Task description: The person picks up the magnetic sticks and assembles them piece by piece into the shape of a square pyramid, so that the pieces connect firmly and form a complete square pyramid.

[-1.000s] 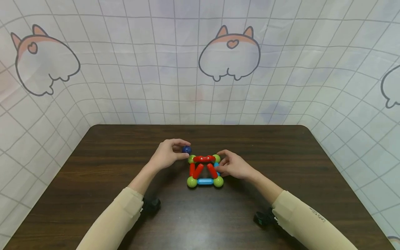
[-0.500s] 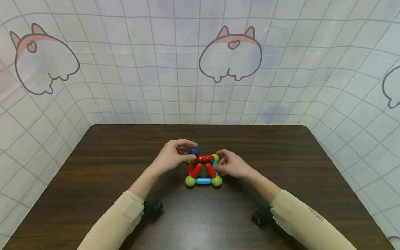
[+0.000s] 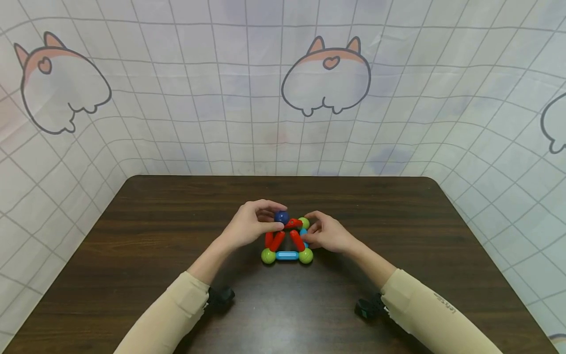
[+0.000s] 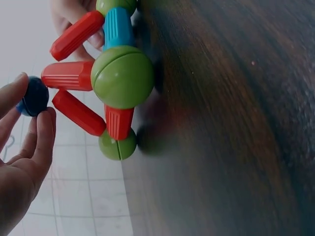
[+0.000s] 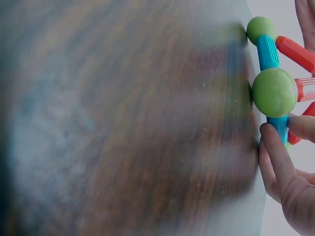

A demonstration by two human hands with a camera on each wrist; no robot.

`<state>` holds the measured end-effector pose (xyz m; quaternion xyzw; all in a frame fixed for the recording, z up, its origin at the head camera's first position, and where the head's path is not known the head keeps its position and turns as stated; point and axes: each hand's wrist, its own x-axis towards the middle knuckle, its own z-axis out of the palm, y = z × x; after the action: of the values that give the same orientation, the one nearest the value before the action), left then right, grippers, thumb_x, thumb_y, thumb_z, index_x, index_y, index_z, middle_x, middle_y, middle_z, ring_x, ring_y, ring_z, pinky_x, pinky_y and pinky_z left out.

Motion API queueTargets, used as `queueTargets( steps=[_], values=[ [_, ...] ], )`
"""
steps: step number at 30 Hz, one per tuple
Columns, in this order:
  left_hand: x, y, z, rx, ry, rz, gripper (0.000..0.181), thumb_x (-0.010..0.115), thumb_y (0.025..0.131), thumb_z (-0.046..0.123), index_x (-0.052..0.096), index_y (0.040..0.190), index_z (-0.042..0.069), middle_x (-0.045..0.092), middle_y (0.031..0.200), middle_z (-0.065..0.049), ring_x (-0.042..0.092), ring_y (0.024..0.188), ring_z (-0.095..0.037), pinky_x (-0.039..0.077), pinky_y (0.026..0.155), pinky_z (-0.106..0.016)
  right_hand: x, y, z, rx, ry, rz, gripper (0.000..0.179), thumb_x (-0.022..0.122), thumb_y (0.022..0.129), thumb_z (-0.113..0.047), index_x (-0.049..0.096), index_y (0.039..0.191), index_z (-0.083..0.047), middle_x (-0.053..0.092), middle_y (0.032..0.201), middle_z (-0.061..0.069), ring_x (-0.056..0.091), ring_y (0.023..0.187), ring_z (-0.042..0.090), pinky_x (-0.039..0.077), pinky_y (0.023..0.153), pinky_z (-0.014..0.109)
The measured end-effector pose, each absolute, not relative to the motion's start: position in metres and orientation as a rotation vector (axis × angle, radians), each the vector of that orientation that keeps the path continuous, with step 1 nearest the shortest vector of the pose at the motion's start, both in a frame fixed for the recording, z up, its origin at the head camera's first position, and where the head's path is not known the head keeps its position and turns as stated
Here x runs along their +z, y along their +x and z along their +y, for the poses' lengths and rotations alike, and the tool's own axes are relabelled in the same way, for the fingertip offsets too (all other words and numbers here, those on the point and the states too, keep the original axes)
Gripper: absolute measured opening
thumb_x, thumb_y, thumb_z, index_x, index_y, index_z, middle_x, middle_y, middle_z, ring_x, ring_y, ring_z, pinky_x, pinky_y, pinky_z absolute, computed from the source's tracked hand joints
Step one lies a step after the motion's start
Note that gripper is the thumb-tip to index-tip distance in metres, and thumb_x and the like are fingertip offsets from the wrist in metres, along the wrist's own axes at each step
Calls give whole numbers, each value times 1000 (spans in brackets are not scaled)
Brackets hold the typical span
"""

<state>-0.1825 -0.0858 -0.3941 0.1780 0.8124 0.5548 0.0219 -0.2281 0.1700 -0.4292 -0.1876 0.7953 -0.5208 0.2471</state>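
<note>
A frame of magnetic balls and rods stands on the table in the head view. At its front, a blue rod (image 3: 287, 255) joins two green balls (image 3: 268, 256); red rods (image 3: 297, 240) slant up and inward from the corners. My left hand (image 3: 249, 223) pinches a dark blue ball (image 3: 281, 217) between thumb and fingers. In the left wrist view this ball (image 4: 37, 96) is right at the upper ends of the red rods (image 4: 69, 75). On the frame's right side, my right hand (image 3: 329, 233) pinches the side blue rod (image 5: 279, 128). The far left green ball is hidden in the head view.
The dark wood table (image 3: 283, 305) extends around the frame. Behind it hangs a white gridded cloth (image 3: 247, 123) with cartoon animals. A black wrist camera (image 3: 221, 297) sits under the left sleeve, another wrist camera (image 3: 369, 308) by the right.
My left hand has carried the blue ball rightward from beyond the frame's far left corner to over its red rods. The right hand keeps its grip on the side rod.
</note>
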Motion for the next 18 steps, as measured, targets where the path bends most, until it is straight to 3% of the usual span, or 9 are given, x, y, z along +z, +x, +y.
queueTargets(
  steps=[11, 18],
  values=[
    [-397, -181, -78, 1687, 615, 2558, 37, 81, 89, 5, 72, 125, 4, 68, 118, -5, 65, 101, -23, 54, 94, -46, -430, -228, 170, -1412, -511, 2165, 59, 70, 96, -3, 41, 146, 5, 64, 104, 20, 73, 88, 28, 60, 80, 41],
    [-398, -177, -73, 1590, 609, 2624, 35, 83, 87, 4, 74, 121, 6, 67, 113, -4, 66, 100, -22, 56, 92, -43, -431, -226, 173, -1401, -524, 2170, 59, 71, 96, -4, 41, 146, 5, 64, 103, 19, 73, 88, 28, 60, 80, 41]
  ],
)
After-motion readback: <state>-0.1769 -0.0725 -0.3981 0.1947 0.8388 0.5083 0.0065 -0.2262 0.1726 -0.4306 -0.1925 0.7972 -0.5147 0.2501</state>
